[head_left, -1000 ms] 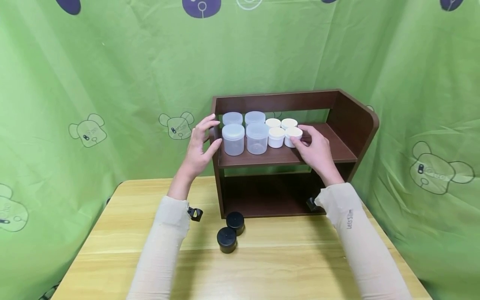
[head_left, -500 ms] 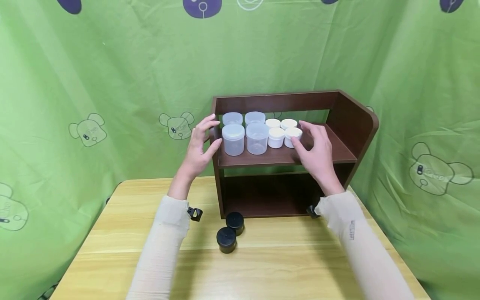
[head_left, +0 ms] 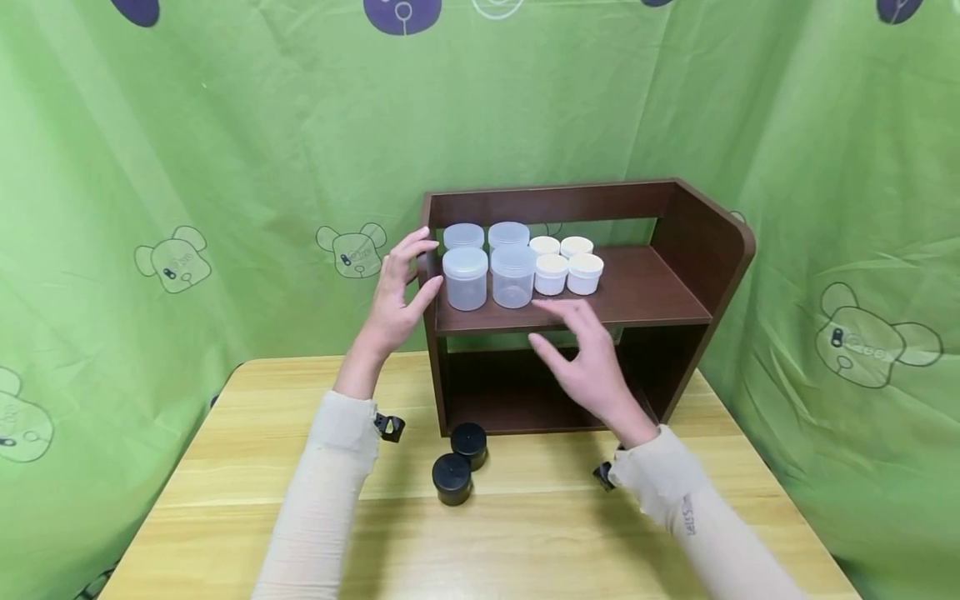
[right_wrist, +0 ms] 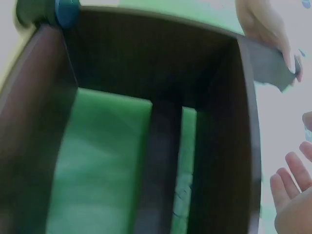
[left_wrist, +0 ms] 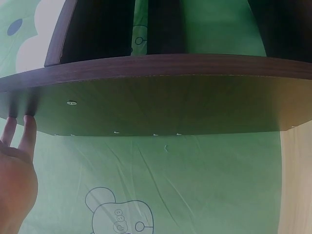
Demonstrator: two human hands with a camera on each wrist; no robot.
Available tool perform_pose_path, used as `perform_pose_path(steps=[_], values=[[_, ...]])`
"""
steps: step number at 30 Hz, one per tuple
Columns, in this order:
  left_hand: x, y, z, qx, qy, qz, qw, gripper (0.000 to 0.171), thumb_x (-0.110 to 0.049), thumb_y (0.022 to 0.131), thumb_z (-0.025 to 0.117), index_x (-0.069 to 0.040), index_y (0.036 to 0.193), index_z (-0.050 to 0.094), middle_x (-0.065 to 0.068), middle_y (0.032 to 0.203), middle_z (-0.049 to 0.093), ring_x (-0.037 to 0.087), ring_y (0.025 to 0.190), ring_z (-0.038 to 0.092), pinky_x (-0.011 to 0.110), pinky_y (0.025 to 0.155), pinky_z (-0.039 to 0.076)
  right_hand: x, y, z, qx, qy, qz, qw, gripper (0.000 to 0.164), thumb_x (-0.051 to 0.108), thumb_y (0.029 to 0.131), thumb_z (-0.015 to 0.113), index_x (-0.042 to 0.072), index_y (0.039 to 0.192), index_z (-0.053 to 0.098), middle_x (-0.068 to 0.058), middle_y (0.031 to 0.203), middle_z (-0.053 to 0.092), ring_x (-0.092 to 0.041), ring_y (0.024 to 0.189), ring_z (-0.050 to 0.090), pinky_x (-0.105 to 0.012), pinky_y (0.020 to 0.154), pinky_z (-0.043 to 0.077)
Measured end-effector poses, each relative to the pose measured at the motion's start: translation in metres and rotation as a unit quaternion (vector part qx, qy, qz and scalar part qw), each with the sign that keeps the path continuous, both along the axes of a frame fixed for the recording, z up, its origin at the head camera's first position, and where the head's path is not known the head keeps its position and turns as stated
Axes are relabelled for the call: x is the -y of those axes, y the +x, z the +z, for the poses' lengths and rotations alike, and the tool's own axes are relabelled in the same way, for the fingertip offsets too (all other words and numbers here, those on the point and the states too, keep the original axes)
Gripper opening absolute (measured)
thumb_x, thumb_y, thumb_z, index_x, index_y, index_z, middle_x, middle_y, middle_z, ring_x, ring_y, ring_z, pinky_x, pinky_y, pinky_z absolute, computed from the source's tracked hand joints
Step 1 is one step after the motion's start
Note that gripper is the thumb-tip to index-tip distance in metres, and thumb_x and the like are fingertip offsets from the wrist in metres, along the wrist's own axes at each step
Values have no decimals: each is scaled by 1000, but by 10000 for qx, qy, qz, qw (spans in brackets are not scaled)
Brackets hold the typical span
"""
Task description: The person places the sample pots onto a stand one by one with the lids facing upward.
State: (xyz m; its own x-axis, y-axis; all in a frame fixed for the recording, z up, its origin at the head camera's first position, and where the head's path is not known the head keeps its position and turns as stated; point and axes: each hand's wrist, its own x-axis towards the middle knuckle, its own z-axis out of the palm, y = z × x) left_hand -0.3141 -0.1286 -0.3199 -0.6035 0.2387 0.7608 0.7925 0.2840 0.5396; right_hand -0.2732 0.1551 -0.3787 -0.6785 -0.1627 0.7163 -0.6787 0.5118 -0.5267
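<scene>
In the head view my left hand (head_left: 393, 300) rests against the left side panel of a dark brown two-level shelf (head_left: 652, 312), thumb and fingers spread apart. Two of its fingertips touch the panel's outer face in the left wrist view. My right hand (head_left: 588, 371) hovers in front of the lower compartment, fingers apart and holding nothing. On the upper level stand several translucent lidded jars (head_left: 466, 279) at the left. Several small white lidded jars (head_left: 584, 275) form two rows beside them. Two black lidded jars (head_left: 452, 479) stand on the table before the shelf.
The shelf stands at the back of a light wooden table (head_left: 555, 533). A green patterned curtain (head_left: 262, 167) hangs behind and on both sides. The shelf's raised right side panel (head_left: 705, 242) borders the upper level. Both wrists wear small black cameras (head_left: 390, 427).
My right hand has released the front right white jar and moved down and left, away from the upper level. My left hand and the jars have stayed in place.
</scene>
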Motion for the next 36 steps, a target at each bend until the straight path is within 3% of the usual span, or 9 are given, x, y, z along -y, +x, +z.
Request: perform_pose_path(steps=[10,15,19,28,35,36], values=[[2,0,-1,-43,25,-45,10000,44,-1,99,59,-1,141,48,19,162,37,38,145,34,58,116,42,21,14,-33,326,483,643,9962,45,19,95,76,18,139,64,-5,150,57,-25,148,42,-59,117,39],[1,0,0,-30,39,-37,10000,45,-1,99,59,-2,142,47,19,162,36,37,145,33,59,117,41,28,15,-49,427,540,820,9942,46,20,95,76,19,139,64,-1,148,58,-23,150,41,-57,119,38],[0,0,-1,16,44,-68,10000,45,-3,99,59,-2,142,47,19,162,36,38,146,33,61,117,40,32,14,-66,860,640,966,9895,47,25,97,74,23,142,61,-1,150,56,-23,148,43,-56,117,40],[-1,0,-2,-21,38,-59,10000,45,0,98,59,-1,141,47,20,162,36,37,144,33,61,116,41,42,3,-108,2105,1182,1366,9608,53,37,99,70,29,149,54,2,146,55,-27,139,53,-53,114,46],[6,-28,-20,-159,-62,-4,9999,47,-9,100,61,-11,145,48,10,164,36,31,146,33,57,116,43,50,-4,-130,2635,1687,1643,9355,60,29,97,73,18,152,51,-5,146,55,-33,137,54,-55,113,46],[6,-26,-18,-169,-60,-14,9998,47,-9,100,61,-10,145,48,11,164,36,31,145,33,56,116,43,50,-4,-132,2665,1756,1644,9333,61,29,97,74,17,152,51,-6,146,55,-32,137,54,-55,113,46]])
